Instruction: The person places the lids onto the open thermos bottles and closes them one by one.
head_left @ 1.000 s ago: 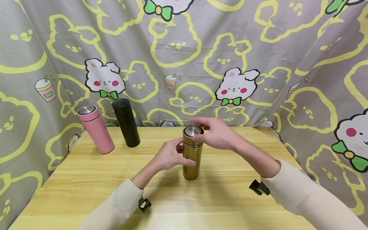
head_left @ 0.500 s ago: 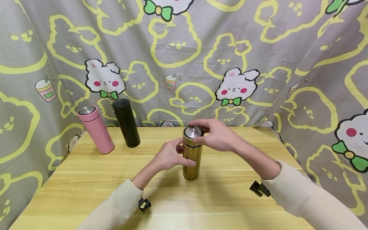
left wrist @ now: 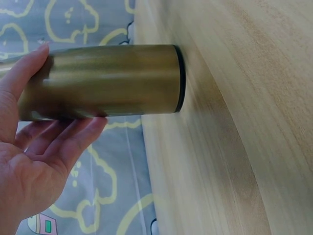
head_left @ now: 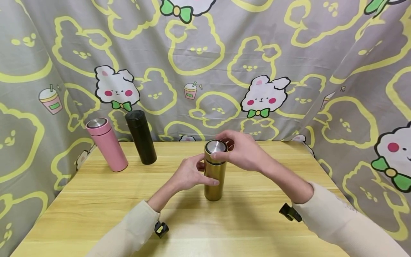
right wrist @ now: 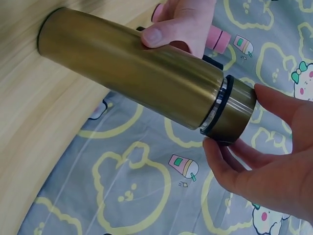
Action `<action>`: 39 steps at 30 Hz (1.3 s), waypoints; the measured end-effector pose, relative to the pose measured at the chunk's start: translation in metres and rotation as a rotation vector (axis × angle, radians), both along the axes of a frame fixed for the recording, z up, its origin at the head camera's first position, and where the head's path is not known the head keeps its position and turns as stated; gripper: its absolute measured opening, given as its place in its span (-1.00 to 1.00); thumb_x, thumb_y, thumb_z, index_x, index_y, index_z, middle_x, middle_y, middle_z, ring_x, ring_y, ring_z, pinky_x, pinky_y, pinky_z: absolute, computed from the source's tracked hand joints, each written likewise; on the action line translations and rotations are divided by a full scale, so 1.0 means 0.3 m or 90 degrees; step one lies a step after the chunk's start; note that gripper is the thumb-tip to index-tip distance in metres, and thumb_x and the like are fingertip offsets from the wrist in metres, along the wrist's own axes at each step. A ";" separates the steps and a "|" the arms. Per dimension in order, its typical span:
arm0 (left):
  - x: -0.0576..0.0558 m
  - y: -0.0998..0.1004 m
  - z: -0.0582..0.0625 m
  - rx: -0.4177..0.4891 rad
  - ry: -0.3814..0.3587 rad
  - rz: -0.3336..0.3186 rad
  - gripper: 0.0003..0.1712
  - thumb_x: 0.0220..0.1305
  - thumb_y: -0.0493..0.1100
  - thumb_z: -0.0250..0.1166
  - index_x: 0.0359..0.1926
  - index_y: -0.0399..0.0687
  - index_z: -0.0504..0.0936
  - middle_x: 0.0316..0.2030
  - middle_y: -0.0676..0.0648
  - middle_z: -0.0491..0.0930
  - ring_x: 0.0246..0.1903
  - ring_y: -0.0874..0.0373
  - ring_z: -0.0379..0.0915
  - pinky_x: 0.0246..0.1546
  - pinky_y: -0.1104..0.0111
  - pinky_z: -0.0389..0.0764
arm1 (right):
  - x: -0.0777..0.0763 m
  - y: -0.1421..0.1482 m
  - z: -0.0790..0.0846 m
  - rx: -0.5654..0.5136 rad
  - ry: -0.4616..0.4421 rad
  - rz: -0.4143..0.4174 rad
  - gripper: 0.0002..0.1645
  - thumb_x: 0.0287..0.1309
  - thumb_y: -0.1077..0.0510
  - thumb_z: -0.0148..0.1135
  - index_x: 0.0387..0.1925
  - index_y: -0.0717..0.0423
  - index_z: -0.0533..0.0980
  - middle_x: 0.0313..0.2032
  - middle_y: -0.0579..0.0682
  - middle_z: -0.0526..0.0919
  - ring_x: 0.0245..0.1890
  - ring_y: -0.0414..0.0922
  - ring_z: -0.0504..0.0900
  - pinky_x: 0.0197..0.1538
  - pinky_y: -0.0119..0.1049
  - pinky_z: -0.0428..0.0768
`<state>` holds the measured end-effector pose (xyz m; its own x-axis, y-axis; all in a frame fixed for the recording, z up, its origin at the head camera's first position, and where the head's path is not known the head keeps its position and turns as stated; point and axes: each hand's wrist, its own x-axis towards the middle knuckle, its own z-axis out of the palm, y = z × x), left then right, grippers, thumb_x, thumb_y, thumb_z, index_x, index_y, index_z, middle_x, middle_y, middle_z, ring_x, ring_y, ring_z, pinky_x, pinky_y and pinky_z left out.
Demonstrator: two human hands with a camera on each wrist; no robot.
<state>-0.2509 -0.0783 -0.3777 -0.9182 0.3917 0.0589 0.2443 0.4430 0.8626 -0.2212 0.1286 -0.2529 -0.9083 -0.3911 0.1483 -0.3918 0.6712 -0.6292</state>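
A gold thermos point(head_left: 214, 178) stands upright on the wooden table, seen in all three views. My left hand point(head_left: 189, 173) grips its body from the left, thumb across the front; the left wrist view shows the fingers curled round the far side of the body point(left wrist: 117, 81). At the top, my right hand point(head_left: 245, 151) pinches the steel-topped lid point(head_left: 216, 146) between thumb and fingers. In the right wrist view a narrow silvery gap shows between the lid point(right wrist: 237, 110) and the body, above a dark ring.
To the left on the table point(head_left: 122, 207) stand a pink thermos point(head_left: 109, 148) and a black thermos point(head_left: 141, 137), both with their lids on. A patterned curtain point(head_left: 205, 71) hangs close behind the table and along both sides.
My right hand's fingers have shifted round the lid, with the thumb moving a little left. The gap under the lid looks narrower than a second ago. My left hand and the thermos body have stayed put.
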 end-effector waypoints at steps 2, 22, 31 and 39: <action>0.000 0.000 0.000 0.002 -0.002 0.001 -0.11 -0.26 0.18 0.71 0.19 0.39 0.55 0.00 0.17 0.70 -0.01 0.21 0.67 0.04 0.20 0.66 | 0.000 -0.002 -0.009 0.001 0.020 -0.014 -0.40 0.05 -0.09 0.53 0.07 0.04 0.55 -0.13 -0.05 0.69 -0.16 -0.09 0.68 -0.11 -0.19 0.64; 0.001 -0.003 0.001 0.002 0.007 -0.003 -0.11 -0.26 0.18 0.71 0.20 0.37 0.55 0.00 0.17 0.70 -0.01 0.22 0.68 0.04 0.20 0.66 | 0.003 0.000 0.006 -0.015 -0.009 -0.016 -0.29 0.23 -0.12 0.38 0.31 0.08 0.41 0.22 0.07 0.56 0.26 0.08 0.52 0.29 0.07 0.49; -0.001 -0.006 0.000 -0.005 0.004 -0.002 -0.08 -0.25 0.20 0.71 0.22 0.35 0.53 0.04 0.15 0.69 0.01 0.19 0.67 0.05 0.18 0.66 | -0.008 0.010 0.017 -0.033 -0.087 0.046 -0.36 0.22 0.11 0.29 0.35 -0.06 0.45 0.31 -0.01 0.53 0.38 0.09 0.44 0.42 0.09 0.37; -0.003 -0.005 -0.003 -0.009 0.011 -0.006 -0.09 -0.26 0.22 0.71 0.21 0.36 0.54 0.04 0.15 0.69 0.01 0.19 0.67 0.04 0.19 0.66 | -0.010 0.012 0.012 -0.020 -0.090 0.057 -0.36 0.23 0.10 0.28 0.35 0.00 0.46 0.21 0.00 0.60 0.19 -0.02 0.60 0.27 -0.03 0.54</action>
